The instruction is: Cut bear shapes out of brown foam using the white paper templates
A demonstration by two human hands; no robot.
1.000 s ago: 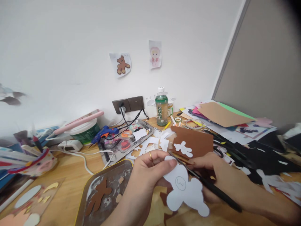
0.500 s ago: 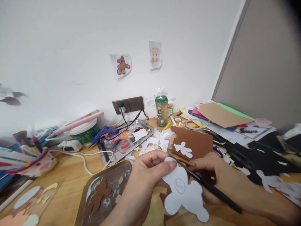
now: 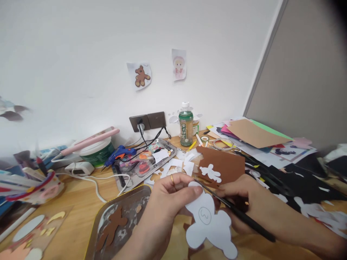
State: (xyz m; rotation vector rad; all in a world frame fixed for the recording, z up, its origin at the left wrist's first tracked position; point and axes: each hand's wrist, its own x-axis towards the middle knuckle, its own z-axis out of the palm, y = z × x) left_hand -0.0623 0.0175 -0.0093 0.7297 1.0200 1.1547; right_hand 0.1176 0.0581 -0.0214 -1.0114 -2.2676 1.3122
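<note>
My left hand (image 3: 169, 198), a ring on one finger, pinches the top of a white paper cut-out (image 3: 208, 225) shaped like a bear, with a small drawn oval on it. My right hand (image 3: 245, 202) lies just behind the cut-out and grips a thin black pen (image 3: 238, 213) that slants from the cut-out's top down to the right. Brown paper (image 3: 189, 228) shows under the white shape. Beyond the hands a brown sheet (image 3: 226, 164) carries a small white figure (image 3: 210, 172).
A metal tray (image 3: 127, 209) with a brown bear shape sits at lower left, a second tray (image 3: 168, 148) with small pieces behind it. A blue glue gun (image 3: 120, 152), green bottle (image 3: 185, 125), white tub (image 3: 96, 148), coloured paper stack (image 3: 255, 133) and black scraps (image 3: 306, 180) crowd the wooden desk.
The white cut-out has slid slightly down and left in my hands, and the view has shifted a little. Both hands keep their grips.
</note>
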